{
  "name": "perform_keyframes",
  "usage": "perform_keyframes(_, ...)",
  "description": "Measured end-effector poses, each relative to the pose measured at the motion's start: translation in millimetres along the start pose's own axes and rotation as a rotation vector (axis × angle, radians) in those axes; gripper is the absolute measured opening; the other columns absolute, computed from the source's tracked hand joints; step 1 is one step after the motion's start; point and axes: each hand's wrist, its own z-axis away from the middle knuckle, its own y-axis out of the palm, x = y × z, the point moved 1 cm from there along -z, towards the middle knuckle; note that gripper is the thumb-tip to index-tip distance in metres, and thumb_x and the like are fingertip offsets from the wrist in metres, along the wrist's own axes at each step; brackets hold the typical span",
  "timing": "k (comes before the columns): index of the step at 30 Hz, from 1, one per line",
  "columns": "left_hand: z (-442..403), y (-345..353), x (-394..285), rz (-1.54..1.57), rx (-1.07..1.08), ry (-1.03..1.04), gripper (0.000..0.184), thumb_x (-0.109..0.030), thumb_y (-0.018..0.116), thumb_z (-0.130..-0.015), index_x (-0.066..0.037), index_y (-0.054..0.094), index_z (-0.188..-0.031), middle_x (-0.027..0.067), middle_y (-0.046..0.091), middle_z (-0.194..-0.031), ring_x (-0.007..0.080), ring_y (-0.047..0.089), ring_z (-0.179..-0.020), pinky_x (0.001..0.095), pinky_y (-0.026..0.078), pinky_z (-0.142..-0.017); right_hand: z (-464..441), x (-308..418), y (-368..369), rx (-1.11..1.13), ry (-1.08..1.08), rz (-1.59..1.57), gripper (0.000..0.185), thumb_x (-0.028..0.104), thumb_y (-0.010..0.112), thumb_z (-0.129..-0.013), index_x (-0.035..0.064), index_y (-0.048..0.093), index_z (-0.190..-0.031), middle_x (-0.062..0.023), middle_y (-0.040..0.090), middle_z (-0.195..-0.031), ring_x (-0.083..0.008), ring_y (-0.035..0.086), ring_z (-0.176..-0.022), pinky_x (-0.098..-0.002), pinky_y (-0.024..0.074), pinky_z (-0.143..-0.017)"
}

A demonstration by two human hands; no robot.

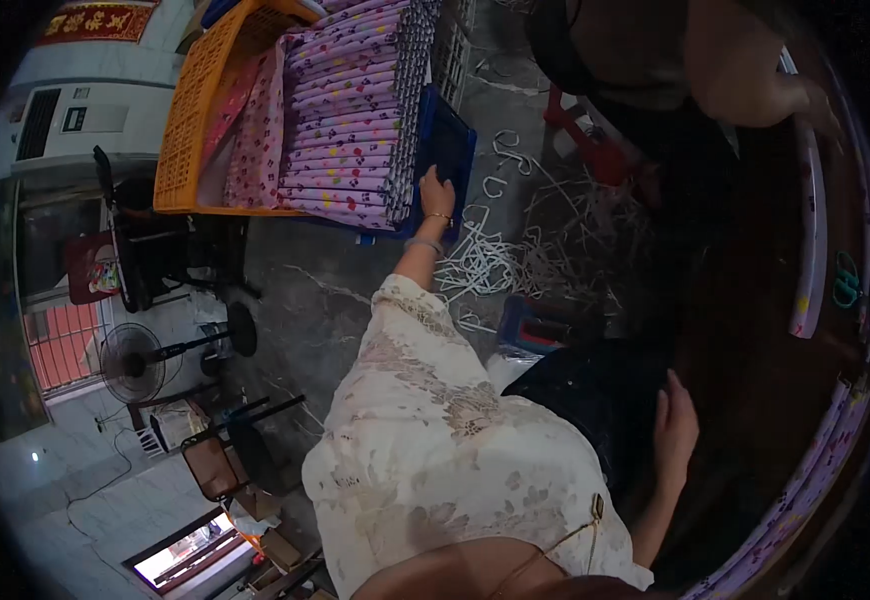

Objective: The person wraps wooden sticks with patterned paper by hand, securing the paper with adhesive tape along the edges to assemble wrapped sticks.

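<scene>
My left hand [437,196] reaches out with a bracelet on its wrist. Its fingers are curled at the side of a blue plastic crate [457,150] and appear to grip it. Next to that hand, a tall stack of folded lilac fabric [345,125] with small coloured prints stands on edge, its white-edged folds facing the hand. My right hand [675,425] hangs beside my dark trousers near the dark table, fingers stretched out and nothing in them.
An orange crate [183,130] holds the fabric. White strips [480,262] litter the floor near a red stool [595,150]. Another person's arm [755,80] leans over the table, where lilac fabric strips [810,240] and green scissors [846,280] lie. A fan [135,362] stands at left.
</scene>
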Motion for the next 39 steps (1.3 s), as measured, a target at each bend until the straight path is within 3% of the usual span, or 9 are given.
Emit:
perform_keyframes(6,-113.4,-44.0,-5.8,-0.290,-0.089,0.039,0.053,-0.008,0.051,-0.075,-0.003,0.039,-0.127,0.0255,0.042,-0.122,0.0407,0.046,-0.109,0.0409,0.040,-0.092,-35.7,-40.6,-47.2,-0.581,-0.266,0.507,0.033,0.011,0.053,-0.089,0.0087,0.052,-0.121,-0.0141,0.052,-0.119,-0.0298,0.053,-0.103,-0.0391,0.0477,-0.081)
perform_keyframes(9,-173.5,-61.3,-6.2,-0.326,0.051,0.117,0.067,-0.009,0.054,-0.071,0.002,0.030,-0.132,0.0287,0.038,-0.127,0.0426,0.035,-0.119,0.0415,0.032,-0.100,-37.2,-55.5,-55.0,-0.587,0.078,0.750,0.037,0.020,0.049,-0.091,0.0094,0.046,-0.126,-0.0196,0.048,-0.122,-0.0338,0.052,-0.106,-0.0398,0.0475,-0.084)
perform_keyframes(13,-225.1,-57.6,3.6,-0.249,0.043,0.077,0.069,-0.009,0.055,-0.071,0.002,0.028,-0.133,0.0269,0.032,-0.134,0.0399,0.030,-0.125,0.0397,0.029,-0.104,-36.3,-82.3,-43.5,-0.583,0.086,0.777,0.044,0.029,0.045,-0.092,0.0098,0.038,-0.131,-0.0207,0.043,-0.127,-0.0350,0.050,-0.108,-0.0425,0.0466,-0.086)
perform_keyframes(18,-257.4,-55.6,4.7,-0.607,0.112,0.253,0.072,-0.016,0.058,-0.074,-0.006,0.025,-0.137,0.0195,0.025,-0.141,0.0351,0.026,-0.129,0.0408,0.028,-0.104,-36.3,-101.0,-35.9,-0.579,0.186,0.818,0.045,0.030,0.042,-0.094,0.0113,0.035,-0.133,-0.0179,0.041,-0.130,-0.0332,0.048,-0.110,-0.0427,0.0455,-0.087)
perform_keyframes(22,-242.5,-49.2,12.0,-0.643,-0.207,0.447,0.040,-0.015,0.058,-0.077,-0.004,0.048,-0.114,0.0165,0.048,-0.123,0.0343,0.049,-0.108,0.0424,0.043,-0.087,-31.4,-104.8,-36.7,-0.542,0.195,0.770,0.044,0.032,0.037,-0.095,0.0109,0.034,-0.134,-0.0193,0.039,-0.131,-0.0352,0.046,-0.113,-0.0445,0.0424,-0.091)
perform_keyframes(26,-240.0,-57.3,15.6,-0.921,-0.306,0.398,0.020,-0.014,0.057,-0.076,-0.009,0.057,-0.095,0.0059,0.060,-0.091,0.0245,0.056,-0.088,0.0382,0.046,-0.072,-30.4,-105.2,-34.9,-0.579,0.149,0.850,0.043,0.027,0.041,-0.095,0.0116,0.035,-0.134,-0.0154,0.040,-0.131,-0.0308,0.047,-0.112,-0.0419,0.0456,-0.086)
perform_keyframes(33,-244.3,-58.9,31.1,-1.070,-0.117,0.545,0.014,-0.013,0.049,-0.081,-0.013,0.062,-0.086,0.0066,0.063,-0.082,0.0255,0.061,-0.075,0.0387,0.046,-0.070,-34.5,-91.3,-37.8,-0.564,0.146,0.834,0.042,0.024,0.041,-0.095,0.0116,0.034,-0.135,-0.0140,0.038,-0.133,-0.0297,0.045,-0.114,-0.0405,0.0443,-0.088)
perform_keyframes(35,-236.4,-74.2,30.1,-1.125,0.097,0.834,0.018,-0.015,0.045,-0.085,-0.011,0.054,-0.099,0.0088,0.061,-0.084,0.0284,0.060,-0.076,0.0417,0.046,-0.073,-33.7,-101.7,-36.9,-0.569,0.146,0.806,0.043,0.024,0.041,-0.095,0.0114,0.034,-0.135,-0.0140,0.039,-0.132,-0.0297,0.045,-0.113,-0.0402,0.0442,-0.089)
perform_keyframes(39,-234.2,-100.0,29.7,-0.748,0.527,0.817,0.019,-0.005,0.049,-0.079,-0.003,0.047,-0.097,0.0199,0.056,-0.090,0.0388,0.053,-0.085,0.0448,0.042,-0.073,-33.4,-104.7,-35.4,-0.576,0.133,0.849,0.044,0.024,0.044,-0.094,0.0113,0.034,-0.134,-0.0149,0.042,-0.129,-0.0303,0.048,-0.110,-0.0399,0.0442,-0.088)
